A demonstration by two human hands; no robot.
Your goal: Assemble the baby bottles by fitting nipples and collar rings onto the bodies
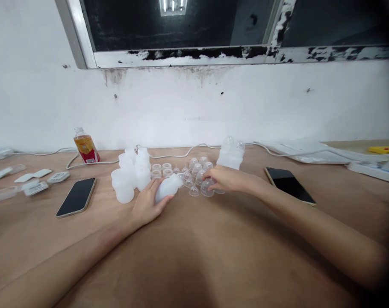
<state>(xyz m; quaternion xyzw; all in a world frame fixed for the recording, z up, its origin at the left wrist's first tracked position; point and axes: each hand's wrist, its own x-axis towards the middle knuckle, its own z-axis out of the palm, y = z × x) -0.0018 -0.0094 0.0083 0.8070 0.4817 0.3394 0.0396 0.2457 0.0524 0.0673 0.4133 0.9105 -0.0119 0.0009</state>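
My left hand (pixel 148 203) is wrapped round a milky-white baby bottle (pixel 167 188), which lies tilted with its top toward the right. My right hand (pixel 222 177) has its fingers closed on a clear dome cap (pixel 207 188) at the front of a group of such caps. Beside these caps sit several clear bottle teats (pixel 193 191), and behind the bottle are white screw rings (pixel 156 167). White bottle bodies (pixel 124 188) stand clustered to the left. Behind my right hand stand capped bottles (pixel 230 156), partly hidden by it.
A phone (pixel 76 197) lies at the left and another phone (pixel 290 185) at the right. A drink bottle (pixel 86 146) stands near the wall. A white cable (pixel 184 155) runs along the back. Small plastic cases (pixel 34 187) lie far left, a plastic bag (pixel 297 152) back right.
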